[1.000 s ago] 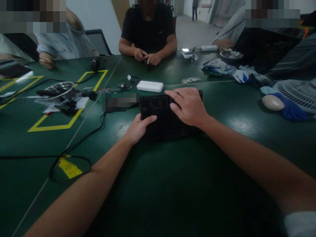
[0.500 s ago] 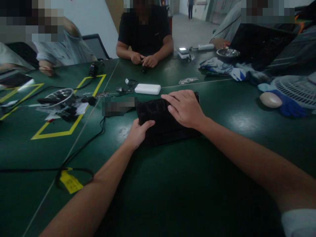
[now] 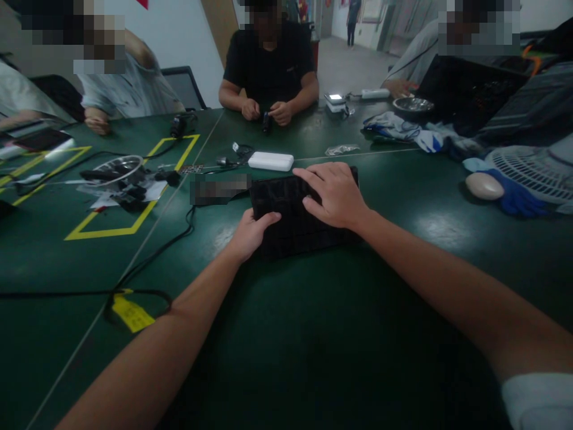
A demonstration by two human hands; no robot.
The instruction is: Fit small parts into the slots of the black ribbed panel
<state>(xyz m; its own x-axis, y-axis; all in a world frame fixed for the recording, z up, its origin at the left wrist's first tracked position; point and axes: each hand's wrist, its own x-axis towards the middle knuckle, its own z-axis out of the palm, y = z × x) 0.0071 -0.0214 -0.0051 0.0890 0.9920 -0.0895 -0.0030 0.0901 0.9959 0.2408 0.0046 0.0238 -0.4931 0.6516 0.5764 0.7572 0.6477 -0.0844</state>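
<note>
A flat black clutch bag with a patterned surface rests on the green table in front of me. My left hand grips its left edge, thumb on top and the other fingers hidden underneath. Across the upper right part of the bag lies my right hand, palm down with fingers spread. Just beyond the bag is a white power bank. A dark strap-like piece, partly blurred out, extends to the bag's left; whether it is joined to the bag I cannot tell.
Left, a metal bowl with black parts stands by yellow tape. A black cable with a yellow tag runs near my left forearm. Right lie a beige oval object, blue gloves and a white fan. Several people sit around the table.
The camera view has shifted slightly, so the surroundings sit a little differently. Both hands keep their places on the bag. The person opposite has moved their hands slightly apart.
</note>
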